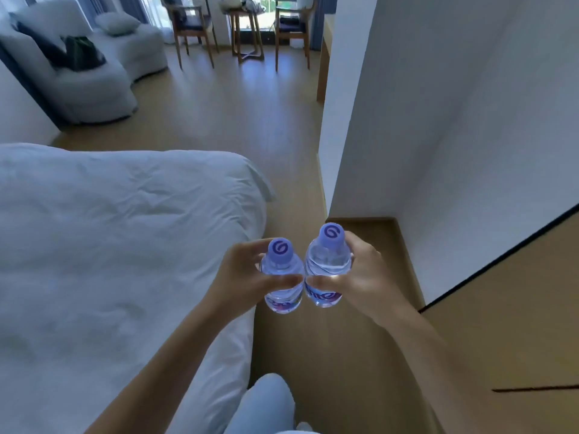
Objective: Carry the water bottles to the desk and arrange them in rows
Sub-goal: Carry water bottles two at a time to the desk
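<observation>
Wooden floor (219,114), white bed (109,245), each hand's grip clamped on a bottle: left hand (241,277), right hand (363,277)

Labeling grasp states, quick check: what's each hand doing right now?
Left hand: closed around the left water bottle, held upright.
Right hand: closed around the right water bottle, held upright.

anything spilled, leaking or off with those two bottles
Nothing stands out. The left hand and right hand each hold one water bottle upright, purple caps on, with no water on the wooden floor.
</observation>
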`<state>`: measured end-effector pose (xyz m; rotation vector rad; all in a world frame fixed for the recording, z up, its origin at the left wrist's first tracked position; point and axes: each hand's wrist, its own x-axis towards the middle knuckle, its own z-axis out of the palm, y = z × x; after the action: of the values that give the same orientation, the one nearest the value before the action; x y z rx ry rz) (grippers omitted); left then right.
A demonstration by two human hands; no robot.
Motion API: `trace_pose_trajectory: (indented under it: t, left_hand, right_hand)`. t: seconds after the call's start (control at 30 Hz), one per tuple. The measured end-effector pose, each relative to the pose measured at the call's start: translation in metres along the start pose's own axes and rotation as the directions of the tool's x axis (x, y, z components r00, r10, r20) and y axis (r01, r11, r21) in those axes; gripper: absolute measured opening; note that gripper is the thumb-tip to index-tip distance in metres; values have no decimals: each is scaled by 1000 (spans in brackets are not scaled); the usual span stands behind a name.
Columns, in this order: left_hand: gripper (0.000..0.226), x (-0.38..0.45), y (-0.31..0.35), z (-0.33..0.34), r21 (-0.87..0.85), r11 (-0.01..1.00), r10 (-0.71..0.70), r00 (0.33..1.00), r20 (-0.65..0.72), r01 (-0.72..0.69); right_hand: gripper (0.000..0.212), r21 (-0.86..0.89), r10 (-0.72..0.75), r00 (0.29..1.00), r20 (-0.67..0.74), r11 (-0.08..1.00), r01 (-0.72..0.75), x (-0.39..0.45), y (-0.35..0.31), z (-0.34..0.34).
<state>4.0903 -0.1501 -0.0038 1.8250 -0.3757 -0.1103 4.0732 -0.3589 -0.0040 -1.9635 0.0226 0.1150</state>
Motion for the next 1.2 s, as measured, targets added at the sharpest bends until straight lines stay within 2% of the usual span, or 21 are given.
trace_pose_trajectory:
  t: [0.27,0.63,0.83,1.03,1.2]
  left_hand:
    - [28,231,-64,-53,51,998,21,1000,10,-22]
    - [32,541,-106,-142,149,989,-14,1000,5,13]
    - [31,727,-154,-170,111,993,-34,999,-10,35]
    - [36,902,-185,-205,7,991,-132,988,-80,133]
    - [33,1033,-215,-246,-29,990,-141,983,-118,139]
  right_hand:
    - [47,4,6,1000,22,1000,-6,248,6,-16]
    - [53,61,2,1000,2,998,-2,565,-28,-44]
    - [48,-2,-56,998,22,998,56,763,-22,-70]
    - [47,27,-37,998,43,999,36,947,-43,-104]
    - [45,31,-26,999,45,999,24,1089,-61,-112]
